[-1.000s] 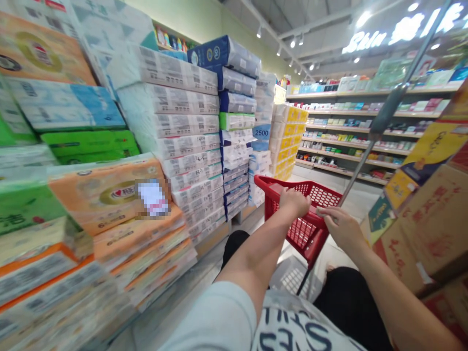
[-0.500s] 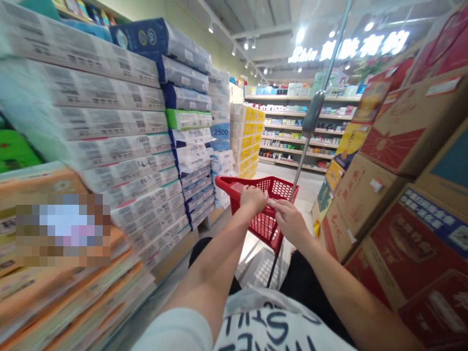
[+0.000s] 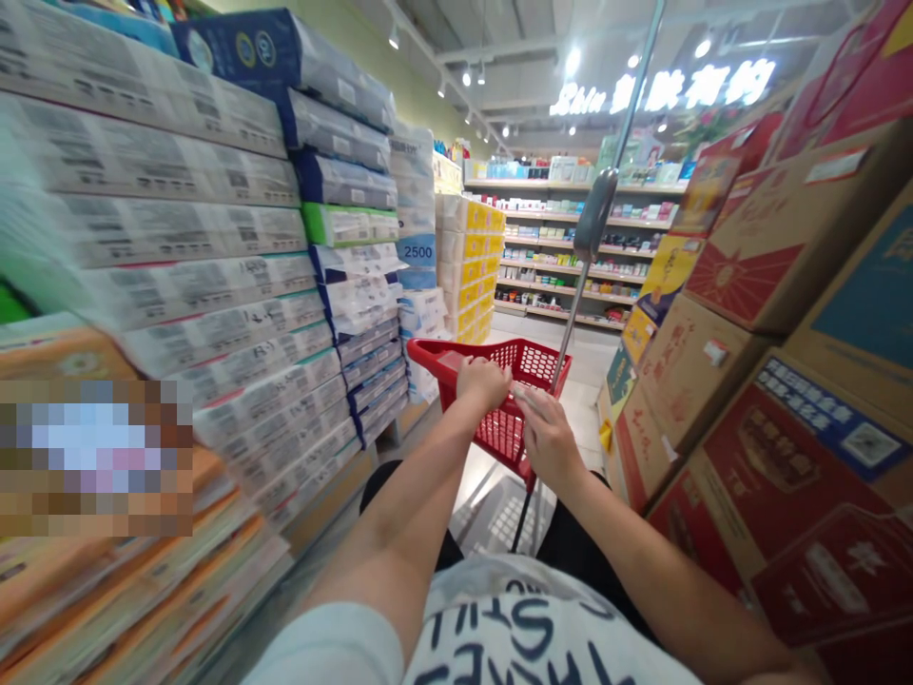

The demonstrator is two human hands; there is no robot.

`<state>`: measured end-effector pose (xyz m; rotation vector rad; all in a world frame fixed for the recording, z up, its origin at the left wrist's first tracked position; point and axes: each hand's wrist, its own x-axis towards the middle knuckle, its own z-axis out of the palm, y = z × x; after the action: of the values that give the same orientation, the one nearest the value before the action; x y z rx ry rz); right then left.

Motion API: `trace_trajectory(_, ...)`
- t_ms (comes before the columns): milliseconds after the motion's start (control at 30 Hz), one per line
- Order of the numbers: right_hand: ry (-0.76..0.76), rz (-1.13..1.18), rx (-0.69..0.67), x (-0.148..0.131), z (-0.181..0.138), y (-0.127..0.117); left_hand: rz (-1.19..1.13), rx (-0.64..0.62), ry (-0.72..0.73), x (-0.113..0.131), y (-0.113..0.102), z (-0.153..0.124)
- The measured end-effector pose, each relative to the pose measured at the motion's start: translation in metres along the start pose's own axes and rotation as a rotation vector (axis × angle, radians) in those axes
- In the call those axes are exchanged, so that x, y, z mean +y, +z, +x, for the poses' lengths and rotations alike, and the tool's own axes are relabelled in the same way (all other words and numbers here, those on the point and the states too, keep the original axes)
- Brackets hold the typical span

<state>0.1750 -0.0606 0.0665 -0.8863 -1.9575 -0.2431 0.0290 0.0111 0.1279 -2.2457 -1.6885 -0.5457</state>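
Note:
Ahead of my body is a red plastic shopping cart (image 3: 536,364) with a perforated basket. My left hand (image 3: 485,382) is closed around its near handle, toward the left part. Just to the right, my right hand (image 3: 551,440) lies over the same handle with its fingers close together, their tips near my left hand. The underside of the right-hand grip is hidden. A tall metal pole (image 3: 571,323) with a grey fitting (image 3: 596,215) rises at the basket's right side. No goods can be made out inside the basket.
Wrapped paper packs (image 3: 214,228) stand in a high stack along the left, with orange packs (image 3: 228,561) nearer. Cardboard cartons (image 3: 742,247) line the right. Yellow-and-white packs (image 3: 477,257) stand farther on. Stocked shelves (image 3: 571,224) cross the far end of the aisle floor (image 3: 585,390).
The view has shifted slightly, so the stacks, cart and shelves sit a little farther left. Both hands stay at the cart handle; the right hand's fingers point more upward.

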Motion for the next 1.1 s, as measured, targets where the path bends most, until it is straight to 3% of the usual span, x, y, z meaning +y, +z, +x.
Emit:
trace_trajectory(133,-0.088,-0.061,-0.054,-0.005,-0.001,0.005,0.019,-0.022,0.052,-0.003,0.001,-0.002)
trace_trajectory(300,-0.123,-0.056,-0.023,0.017,-0.018,0.002,0.008,-0.009,0.031,-0.003,0.002,-0.001)
trace_trajectory(533,-0.019,0.101,0.044,0.015,-0.014,-0.007,-0.011,0.009,0.008,-0.003,0.004,0.003)
trace_trajectory(700,0.079,0.261,-0.014,0.009,0.008,-0.016,0.012,-0.004,0.03,-0.003,0.002,0.001)
trace_trajectory(933,0.317,0.352,-0.006,0.034,0.02,-0.015,0.015,0.008,0.047,-0.002,0.001,-0.001)
trace_trajectory(1100,0.322,0.385,-0.067,0.026,0.02,-0.019,-0.002,0.025,0.01,-0.005,0.003,0.0)
